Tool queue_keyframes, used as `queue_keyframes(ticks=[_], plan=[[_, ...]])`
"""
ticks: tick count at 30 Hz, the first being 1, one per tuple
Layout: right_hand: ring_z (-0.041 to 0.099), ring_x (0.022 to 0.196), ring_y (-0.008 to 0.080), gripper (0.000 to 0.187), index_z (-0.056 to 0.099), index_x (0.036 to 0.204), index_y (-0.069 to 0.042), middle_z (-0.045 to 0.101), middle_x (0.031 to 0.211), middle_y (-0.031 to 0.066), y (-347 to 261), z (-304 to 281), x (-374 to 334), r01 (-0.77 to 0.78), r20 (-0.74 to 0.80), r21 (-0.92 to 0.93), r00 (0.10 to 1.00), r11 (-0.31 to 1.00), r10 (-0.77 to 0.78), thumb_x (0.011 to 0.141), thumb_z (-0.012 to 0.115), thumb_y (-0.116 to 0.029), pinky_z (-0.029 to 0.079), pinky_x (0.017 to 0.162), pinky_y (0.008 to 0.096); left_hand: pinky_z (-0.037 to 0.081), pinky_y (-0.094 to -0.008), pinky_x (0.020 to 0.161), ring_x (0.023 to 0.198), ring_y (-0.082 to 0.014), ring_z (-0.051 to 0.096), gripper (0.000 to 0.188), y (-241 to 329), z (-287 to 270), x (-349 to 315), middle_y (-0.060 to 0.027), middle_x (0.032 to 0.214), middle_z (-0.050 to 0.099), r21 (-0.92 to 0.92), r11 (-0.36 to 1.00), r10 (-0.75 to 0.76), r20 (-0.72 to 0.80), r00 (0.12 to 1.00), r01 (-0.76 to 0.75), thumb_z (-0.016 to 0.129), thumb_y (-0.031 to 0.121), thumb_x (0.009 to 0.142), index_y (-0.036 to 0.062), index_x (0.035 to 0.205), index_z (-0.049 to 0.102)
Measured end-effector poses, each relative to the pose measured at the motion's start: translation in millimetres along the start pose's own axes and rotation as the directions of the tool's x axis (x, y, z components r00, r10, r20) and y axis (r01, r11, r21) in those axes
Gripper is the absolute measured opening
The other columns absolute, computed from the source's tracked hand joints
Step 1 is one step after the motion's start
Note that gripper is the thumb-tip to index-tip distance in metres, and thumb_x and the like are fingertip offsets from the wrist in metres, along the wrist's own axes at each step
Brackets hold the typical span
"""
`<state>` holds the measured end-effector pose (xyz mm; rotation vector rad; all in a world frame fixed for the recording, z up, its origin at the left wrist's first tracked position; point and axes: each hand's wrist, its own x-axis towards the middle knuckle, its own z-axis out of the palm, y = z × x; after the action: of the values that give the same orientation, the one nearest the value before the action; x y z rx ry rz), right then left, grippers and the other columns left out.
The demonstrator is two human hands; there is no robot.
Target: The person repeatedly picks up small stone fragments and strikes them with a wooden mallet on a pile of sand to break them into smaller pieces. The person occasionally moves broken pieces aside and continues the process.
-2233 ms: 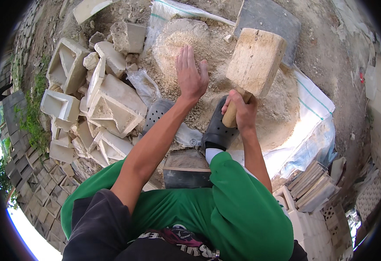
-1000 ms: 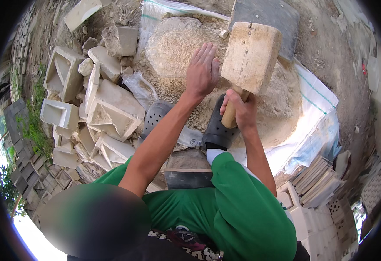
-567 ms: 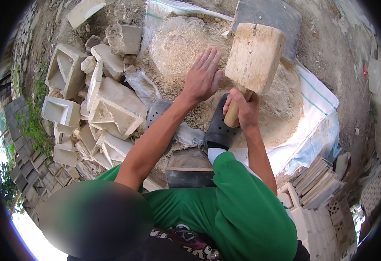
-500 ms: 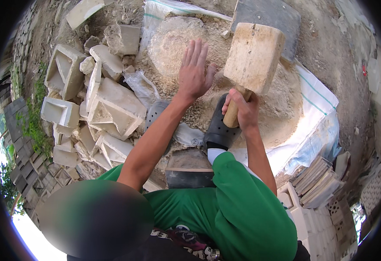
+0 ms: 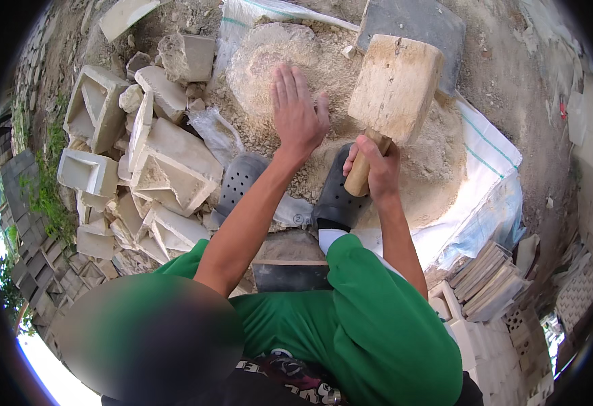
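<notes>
My right hand (image 5: 376, 168) grips the short round handle of a wooden mallet (image 5: 396, 84), whose big block head is raised above the rubble. Fingers stretched, my left hand (image 5: 298, 115) holds nothing and is over the near edge of a pale, dust-covered stone (image 5: 269, 54). Whether its palm touches the stone or the grit, I cannot tell. Crushed tan grit (image 5: 432, 169) spreads around the stone and under the mallet, on a white woven sack (image 5: 493, 162) with green stripes.
Broken hollow cement blocks (image 5: 174, 166) lie heaped on the left. A dark slab (image 5: 445, 40) lies behind the mallet. My feet in grey clogs (image 5: 242, 183) are at the sack's near side, in front of a low dark seat or block (image 5: 291, 276). Stacked tiles (image 5: 489, 281) stand at lower right.
My left hand has shifted slightly left and nearer to me, its fingers still stretched. The mallet stays almost where it was in my right hand. The whole view has moved a little.
</notes>
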<state>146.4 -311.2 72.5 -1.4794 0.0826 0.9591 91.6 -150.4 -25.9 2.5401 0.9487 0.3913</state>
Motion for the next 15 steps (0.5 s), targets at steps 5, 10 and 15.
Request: queue_keyframes(ticks=[5, 10, 15], plan=[[0.063, 0.055, 0.0172, 0.03, 0.061, 0.085, -0.001, 0.062, 0.071, 0.0078, 1.0, -1.1, -1.1, 0.021, 0.003, 0.029, 1.0, 0.999, -0.021, 0.093, 0.066, -0.029, 0.053, 0.05, 0.0313, 0.018, -0.0517, 0.123, 0.151, -0.0456, 0.02, 0.065, 17.2, -7.4, -20.1, -0.0327, 0.16, 0.026, -0.222, 0.97, 0.121, 0.066, 0.99, -0.104, 0.052, 0.029, 0.1, -0.0107, 0.149, 0.035], [0.063, 0.055, 0.0176, 0.028, 0.06, 0.086, 0.0, 0.062, 0.07, 0.0083, 3.0, 1.9, 1.8, 0.015, -0.014, 0.053, 1.0, 0.998, -0.014, 0.093, 0.066, -0.027, 0.053, 0.049, 0.0316, 0.019, -0.0516, 0.123, 0.151, -0.0419, 0.024, 0.062, 35.3, 3.1, -29.4, -0.029, 0.159, 0.031, -0.082, 0.994, 0.087, 0.121, 0.989, -0.077, 0.051, 0.027, 0.101, -0.0084, 0.15, 0.036], [0.063, 0.054, 0.0181, 0.025, 0.061, 0.084, 0.001, 0.062, 0.068, 0.0086, 2.5, -0.1, 0.4, 0.023, -0.039, 0.098, 0.999, 0.995, -0.02, 0.093, 0.067, -0.022, 0.054, 0.05, 0.0322, 0.016, -0.0527, 0.124, 0.152, -0.0437, 0.021, 0.058, 16.6, 1.7, -25.6, -0.0269, 0.16, 0.029, -0.31, 0.943, 0.148, 0.061, 0.987, -0.122, 0.058, 0.021, 0.099, -0.0028, 0.149, 0.041]])
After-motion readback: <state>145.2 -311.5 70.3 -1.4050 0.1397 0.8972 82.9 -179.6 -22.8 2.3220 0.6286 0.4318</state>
